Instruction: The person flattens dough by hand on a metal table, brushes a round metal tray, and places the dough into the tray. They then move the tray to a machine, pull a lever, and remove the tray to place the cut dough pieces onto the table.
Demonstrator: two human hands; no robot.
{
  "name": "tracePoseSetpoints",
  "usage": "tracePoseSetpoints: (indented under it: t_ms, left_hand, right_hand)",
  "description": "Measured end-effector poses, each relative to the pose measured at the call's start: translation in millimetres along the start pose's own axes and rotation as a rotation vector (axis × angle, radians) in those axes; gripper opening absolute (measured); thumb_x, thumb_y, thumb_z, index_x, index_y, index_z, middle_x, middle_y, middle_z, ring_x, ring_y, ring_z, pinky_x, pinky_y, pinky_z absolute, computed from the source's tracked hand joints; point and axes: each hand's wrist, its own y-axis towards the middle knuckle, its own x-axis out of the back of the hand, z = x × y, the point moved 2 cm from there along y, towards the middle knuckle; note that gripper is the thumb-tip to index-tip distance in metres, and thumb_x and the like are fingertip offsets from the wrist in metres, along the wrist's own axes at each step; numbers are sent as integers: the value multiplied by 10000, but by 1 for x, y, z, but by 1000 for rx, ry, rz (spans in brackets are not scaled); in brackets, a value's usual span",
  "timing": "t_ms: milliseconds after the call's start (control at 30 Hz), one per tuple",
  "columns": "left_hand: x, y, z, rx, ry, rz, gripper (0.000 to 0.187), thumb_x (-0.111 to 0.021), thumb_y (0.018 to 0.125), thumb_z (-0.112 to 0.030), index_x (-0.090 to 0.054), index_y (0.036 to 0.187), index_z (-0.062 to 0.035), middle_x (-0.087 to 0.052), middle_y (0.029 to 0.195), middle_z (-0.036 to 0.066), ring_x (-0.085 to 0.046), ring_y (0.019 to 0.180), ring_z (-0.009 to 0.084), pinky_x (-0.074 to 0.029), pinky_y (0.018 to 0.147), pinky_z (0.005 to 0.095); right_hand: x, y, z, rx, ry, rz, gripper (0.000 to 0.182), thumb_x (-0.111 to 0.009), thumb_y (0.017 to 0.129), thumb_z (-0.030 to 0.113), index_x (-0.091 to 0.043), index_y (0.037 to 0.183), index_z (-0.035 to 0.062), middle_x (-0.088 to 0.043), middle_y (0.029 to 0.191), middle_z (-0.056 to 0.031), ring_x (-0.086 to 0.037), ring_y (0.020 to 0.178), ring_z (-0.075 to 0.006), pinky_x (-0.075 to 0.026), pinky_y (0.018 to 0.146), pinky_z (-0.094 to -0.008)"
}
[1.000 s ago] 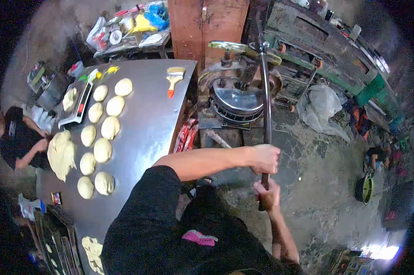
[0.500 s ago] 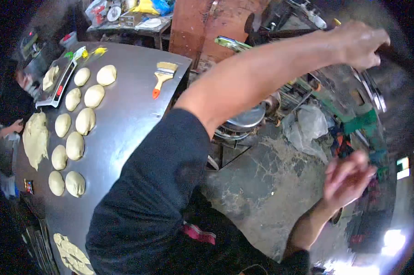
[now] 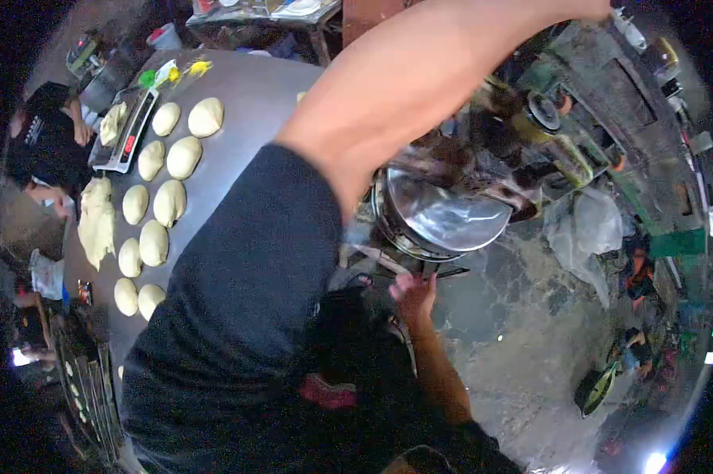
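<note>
My left arm stretches across the upper middle to the top right, above the stove area. My left hand is cut off by the top edge, so its fingers are hidden. Low in the middle, my right hand is just below a large round metal pan with a shiny lid. Its fingers look apart, slightly blurred, with nothing visible in them; contact with the pan's stand cannot be made out. To the left, rounded dough balls lie in two rows on a metal table.
A digital scale with dough on it stands at the table's left edge, beside a flat dough sheet. A co-worker in dark clothing is at far left. A clear plastic bag lies on the floor at right.
My right hand has moved left, from the right side to below the pan. My left arm has risen so its hand leaves the top edge. The view has shifted, and the brush is now hidden.
</note>
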Motion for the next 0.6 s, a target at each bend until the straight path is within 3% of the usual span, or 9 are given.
tracePoseSetpoints:
  t_ms: [67,133,167,233,267,367,500,533,600]
  left_hand:
    - [11,-72,26,-117,106,91,643,-561,885,-194,-233,1408,-11,-467,1349,245,-558,1146,375,-470,931,462]
    - [0,-177,59,-388,-266,327,393,-579,873,-359,-592,1069,-18,-655,996,182,-648,873,249,-502,746,379]
    - [-19,-228,91,-419,-608,504,436,-581,899,-383,-576,1184,-53,-653,1072,134,-638,959,241,-499,832,359]
    - [-41,-338,145,219,-1023,1155,469,-543,947,-338,-505,1282,-12,-655,1046,129,-636,981,220,-497,879,351]
    - [-61,-397,168,725,-1228,983,422,-531,958,-327,-515,1260,-33,-652,1033,144,-644,942,211,-505,854,337]
    - [-120,-506,213,1355,-947,190,401,-473,979,-366,-495,1245,-68,-618,1098,79,-611,945,175,-487,817,307]
    - [-237,-591,216,1480,-1282,-257,528,-429,947,-541,-560,1184,-88,-655,989,74,-620,867,172,-500,759,347]
    - [-250,-597,198,1527,-1358,-322,588,-419,931,-585,-563,1208,-88,-667,1004,95,-632,873,203,-516,776,394]
    - [-257,-603,146,1513,-1381,-252,670,-396,917,-625,-569,1224,-55,-640,1128,128,-636,957,244,-510,856,424]
  right_hand:
    - [-65,12,24,175,354,-448,563,-432,919,573,-575,1054,46,-604,940,-113,-582,1046,-265,-408,973,-460]
    - [-33,20,14,179,338,-361,556,-426,921,572,-560,1095,62,-586,1027,-126,-538,1112,-267,-373,1003,-471]
    - [-21,25,14,199,323,-279,551,-421,922,570,-545,1136,77,-567,1114,-139,-494,1178,-269,-337,1034,-483]
    - [-17,1,35,201,143,-376,603,-396,929,569,-502,1274,85,-511,1284,-134,-467,1196,-296,-349,1018,-486]
    - [20,-12,50,224,28,-268,620,-388,930,571,-496,1294,81,-537,1268,-127,-495,1157,-301,-363,1000,-481]
    - [87,-46,104,157,-202,-481,599,-352,959,547,-520,1253,53,-608,1136,-103,-560,1022,-283,-428,922,-444]
    - [138,-92,174,80,-545,-454,539,-364,969,532,-568,1143,64,-631,990,-61,-604,881,-215,-501,769,-354]
    - [98,-111,177,141,-551,-655,446,-400,968,509,-606,977,113,-600,787,3,-569,658,-140,-467,573,-276]
    - [157,-119,194,96,-733,-648,405,-412,972,483,-602,945,127,-575,739,21,-535,607,-124,-439,532,-276]
